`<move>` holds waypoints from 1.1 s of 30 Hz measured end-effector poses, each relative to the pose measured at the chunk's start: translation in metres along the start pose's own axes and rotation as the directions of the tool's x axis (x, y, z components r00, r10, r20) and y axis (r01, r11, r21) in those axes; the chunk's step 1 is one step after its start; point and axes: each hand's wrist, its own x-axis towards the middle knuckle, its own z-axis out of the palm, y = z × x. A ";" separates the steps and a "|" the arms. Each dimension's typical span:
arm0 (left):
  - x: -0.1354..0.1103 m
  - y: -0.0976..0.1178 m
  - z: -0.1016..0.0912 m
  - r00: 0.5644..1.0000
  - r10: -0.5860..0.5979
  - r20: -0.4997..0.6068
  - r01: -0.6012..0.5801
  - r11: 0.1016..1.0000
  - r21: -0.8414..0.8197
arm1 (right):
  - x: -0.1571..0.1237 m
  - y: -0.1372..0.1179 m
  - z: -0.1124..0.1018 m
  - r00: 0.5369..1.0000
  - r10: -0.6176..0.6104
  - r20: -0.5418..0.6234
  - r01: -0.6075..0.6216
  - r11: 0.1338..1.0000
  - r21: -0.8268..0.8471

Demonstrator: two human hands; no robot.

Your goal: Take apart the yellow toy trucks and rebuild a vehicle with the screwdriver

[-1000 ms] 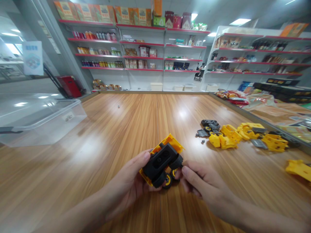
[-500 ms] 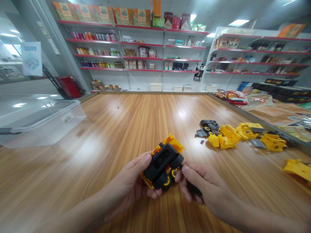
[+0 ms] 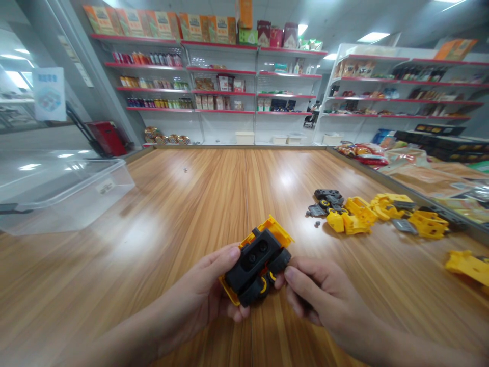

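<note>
My left hand (image 3: 214, 278) is closed around a yellow and black toy truck (image 3: 254, 260), turned so its black underside with two round recesses faces me. Black wheels (image 3: 279, 261) with yellow hubs show along its lower right side. Close against the wheel at that corner is my right hand (image 3: 319, 293), thumb and fingers pinched together. Something dark shows under its curled fingers, too hidden to name.
On the table's right lie yellow toy vehicle parts (image 3: 359, 216) and black and grey pieces (image 3: 328, 196). Another yellow part (image 3: 468, 267) is nearer on the right. A clear plastic box (image 3: 76, 196) stands at left. Stocked shelves (image 3: 221, 94) rise behind the table (image 3: 214, 193).
The toy truck has tilted slightly and shifted a little lower in my left hand. My right fingers have shifted slightly beside the wheel; the dark thing in them shows less.
</note>
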 end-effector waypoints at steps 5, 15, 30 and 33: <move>0.004 -0.004 0.001 0.995 0.096 0.004 -0.096 0.995 0.030 | 0.002 0.005 -0.006 0.989 0.113 0.095 -0.131 0.970 0.207; 0.008 -0.010 -0.004 0.992 0.115 -0.042 -0.114 0.993 0.041 | 0.004 0.004 -0.013 0.982 -0.187 0.035 0.187 0.920 -0.344; 0.006 -0.007 -0.002 0.980 0.155 -0.126 -0.143 0.985 0.097 | 0.008 0.015 -0.015 0.999 0.043 -0.014 -0.044 0.996 -0.073; 0.007 -0.007 -0.003 0.980 0.168 -0.107 -0.158 0.983 0.097 | 0.006 0.016 -0.016 0.995 0.094 0.020 -0.094 0.995 0.026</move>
